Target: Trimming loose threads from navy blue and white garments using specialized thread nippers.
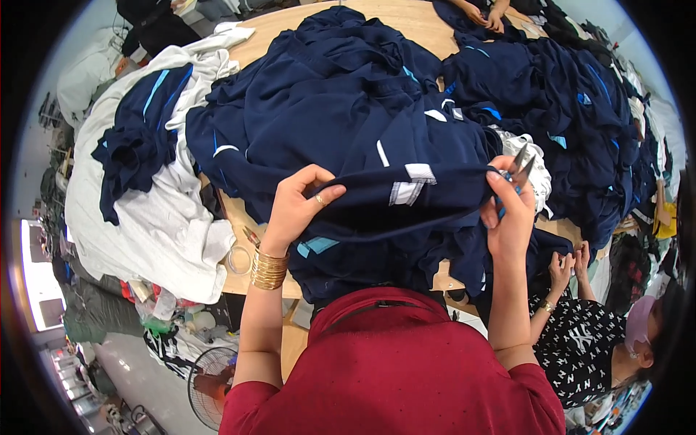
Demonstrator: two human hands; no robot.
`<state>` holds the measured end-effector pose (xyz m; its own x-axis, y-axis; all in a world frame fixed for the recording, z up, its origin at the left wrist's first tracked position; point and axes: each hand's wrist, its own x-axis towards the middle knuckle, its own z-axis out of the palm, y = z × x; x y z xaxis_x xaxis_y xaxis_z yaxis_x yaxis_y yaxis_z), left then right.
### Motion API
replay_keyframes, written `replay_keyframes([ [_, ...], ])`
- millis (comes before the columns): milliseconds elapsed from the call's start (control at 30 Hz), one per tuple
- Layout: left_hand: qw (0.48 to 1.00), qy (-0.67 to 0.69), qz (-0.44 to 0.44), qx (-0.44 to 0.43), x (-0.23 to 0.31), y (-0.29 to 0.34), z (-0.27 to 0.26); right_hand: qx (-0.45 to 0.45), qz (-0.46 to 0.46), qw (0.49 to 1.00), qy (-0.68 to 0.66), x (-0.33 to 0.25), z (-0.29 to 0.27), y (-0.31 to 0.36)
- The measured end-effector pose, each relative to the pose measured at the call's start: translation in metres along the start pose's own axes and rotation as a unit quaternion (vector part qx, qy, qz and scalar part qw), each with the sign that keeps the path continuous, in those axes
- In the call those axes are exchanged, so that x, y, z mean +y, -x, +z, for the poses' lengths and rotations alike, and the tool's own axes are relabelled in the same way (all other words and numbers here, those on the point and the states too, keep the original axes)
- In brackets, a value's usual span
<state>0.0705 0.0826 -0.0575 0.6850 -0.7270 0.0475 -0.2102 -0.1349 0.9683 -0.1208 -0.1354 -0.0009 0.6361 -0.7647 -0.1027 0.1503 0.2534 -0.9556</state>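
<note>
A navy garment [457, 190] is stretched between my two hands, its edge pulled taut, with a white label [415, 174] and a second white patch at its middle. My left hand [299, 197] pinches the left end between thumb and fingers. The right end is gripped by my right hand [510, 203]. That same hand also carries small scissors [523, 161] with blue handles, their pointed blades sticking up past the fingers. Below the held edge, the rest of the garment hangs in folds, showing a light blue patch [317, 245].
A large heap of navy garments [312, 94] covers the wooden table [406, 16] ahead. White cloth [130, 225] lies left, and another navy pile [536, 94] right. Close by on the right, a co-worker [580, 341] handles navy cloth; another person's hands [489, 16] show at the far side. A fan [210, 384] stands lower left.
</note>
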Motion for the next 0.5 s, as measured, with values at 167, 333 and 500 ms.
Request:
replay_keyframes([
  [167, 0.999, 0.038, 0.012, 0.021, 0.007, 0.01, 0.0, -0.01, 0.007, 1.0, 0.006, 0.006, -0.007, 0.009],
  [333, 0.998, 0.058, 0.015, 0.011, 0.012, 0.02, 0.002, 0.005, 0.02, 1.0, 0.009, 0.016, -0.015, 0.018],
  [500, 0.996, 0.056, -0.029, -0.06, 0.017, 0.036, 0.007, -0.007, 0.06, 0.99, 0.125, 0.018, -0.029, 0.026],
])
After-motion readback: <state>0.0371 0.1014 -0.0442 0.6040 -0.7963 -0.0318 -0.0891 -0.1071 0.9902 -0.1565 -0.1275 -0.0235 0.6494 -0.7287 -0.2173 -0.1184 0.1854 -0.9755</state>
